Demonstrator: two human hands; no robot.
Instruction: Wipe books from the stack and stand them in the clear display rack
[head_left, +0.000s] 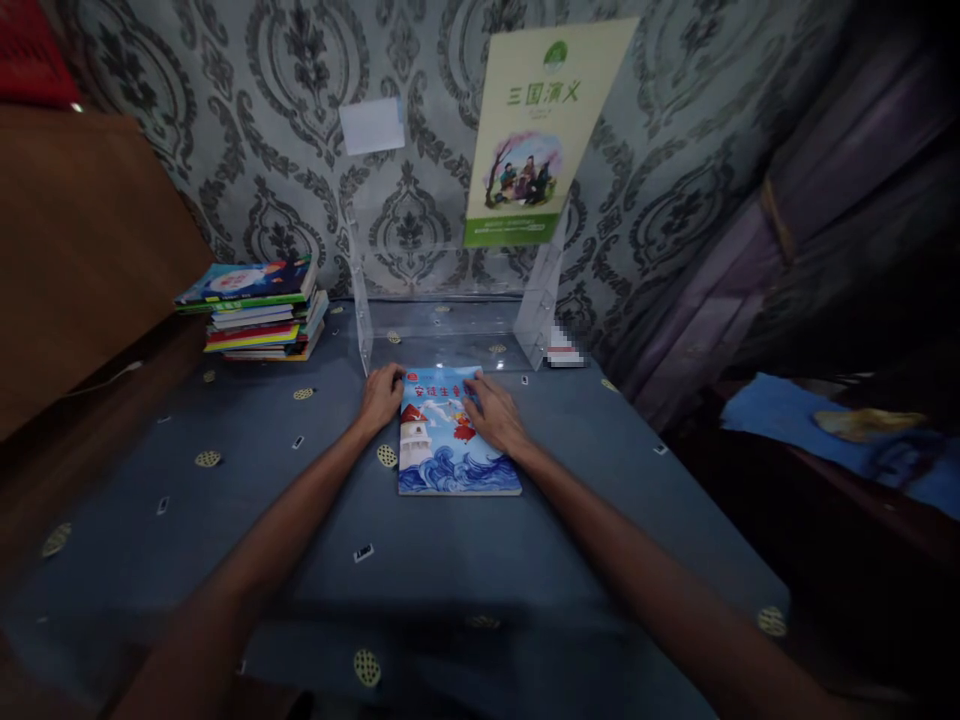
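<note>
A blue children's book [439,440] lies flat on the cloth-covered table, its cover showing a lighthouse, a red figure and curling waves. My left hand [384,397] is at the book's upper left edge, fingers bent and closed against it. Across the upper right of the cover rests my right hand [493,412], its fingers stretched out over part of the title. Just beyond the book stands a clear plastic rack [450,325] with see-through side panels.
A stack of books [262,320] is at the back left, beside a brown wooden panel [82,240]. A tall cream-and-green card [544,140] and a small white card [373,126] rise above the rack. A purple curtain [720,260] hangs right of the table [585,480].
</note>
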